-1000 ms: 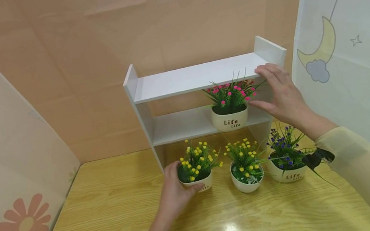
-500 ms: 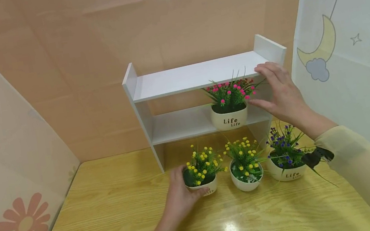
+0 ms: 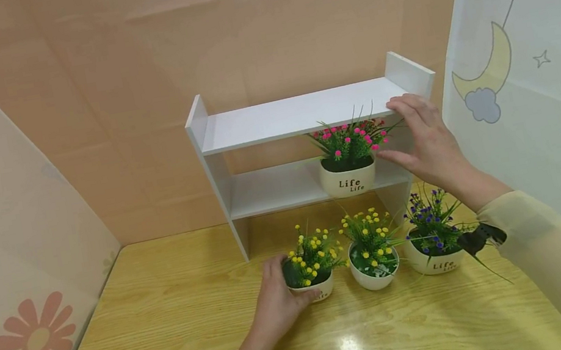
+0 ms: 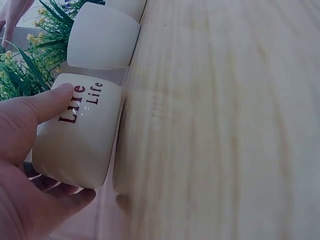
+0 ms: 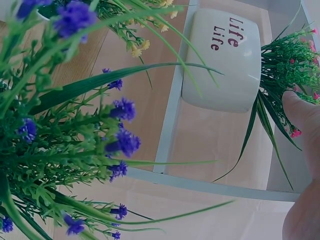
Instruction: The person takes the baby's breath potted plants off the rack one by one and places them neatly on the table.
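Observation:
My left hand (image 3: 278, 299) grips a cream pot of yellow flowers (image 3: 312, 291) low over the wooden table. Its thumb lies on the front lettering of that pot (image 4: 82, 140) in the left wrist view, and the other fingers go round the far side. At the white shelf (image 3: 298, 115), my right hand (image 3: 430, 144) has its fingertips at the top board's front edge. Its thumb points toward a pot of pink flowers (image 3: 350, 182) on the middle board, close to the blossoms; whether it touches them I cannot tell.
A smaller round pot of yellow flowers (image 3: 377, 277) stands right of the gripped one. Beside it, under my right forearm, is a pot of purple flowers (image 3: 436, 260), its long leaves reaching toward my wrist. Patterned cloth walls (image 3: 534, 95) enclose the wooden table (image 3: 170, 317).
My left hand has brought its yellow-flower pot a little to the right and nearer to me, closer to the small round pot. My right hand and the pink-flower pot have not visibly moved.

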A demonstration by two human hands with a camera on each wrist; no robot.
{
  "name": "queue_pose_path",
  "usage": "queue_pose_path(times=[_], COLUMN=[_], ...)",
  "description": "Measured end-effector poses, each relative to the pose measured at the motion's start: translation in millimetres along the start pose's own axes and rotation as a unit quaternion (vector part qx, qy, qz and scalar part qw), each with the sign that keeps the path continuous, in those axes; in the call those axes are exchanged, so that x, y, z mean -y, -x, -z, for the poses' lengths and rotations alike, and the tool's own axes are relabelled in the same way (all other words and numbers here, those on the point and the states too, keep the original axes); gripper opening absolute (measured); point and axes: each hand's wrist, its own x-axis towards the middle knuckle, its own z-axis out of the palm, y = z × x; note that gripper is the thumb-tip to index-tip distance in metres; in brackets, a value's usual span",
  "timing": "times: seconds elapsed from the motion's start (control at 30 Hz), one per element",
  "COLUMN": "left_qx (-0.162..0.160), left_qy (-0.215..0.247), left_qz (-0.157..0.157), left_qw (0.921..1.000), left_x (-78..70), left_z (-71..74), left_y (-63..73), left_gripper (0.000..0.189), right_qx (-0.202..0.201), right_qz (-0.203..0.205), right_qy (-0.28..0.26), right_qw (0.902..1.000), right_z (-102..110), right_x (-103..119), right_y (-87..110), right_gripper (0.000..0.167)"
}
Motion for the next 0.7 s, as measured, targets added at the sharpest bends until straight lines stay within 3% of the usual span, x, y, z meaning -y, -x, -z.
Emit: queue_pose_path(times=[0.7], left_qx=[0.002], left_qy=[-0.015], left_qz=[-0.007], left_qw=[0.9999], left_x=[5.7], left_z=[-1.2], left_y=[0.1], left_gripper=[0.106], right_qx=[0.001], right_qz=[-0.003], right_qy=[0.0], right_qw=[1.0], right_z=[-0.6], right_x=[0.3], right_y=[-0.1], right_gripper=[0.095])
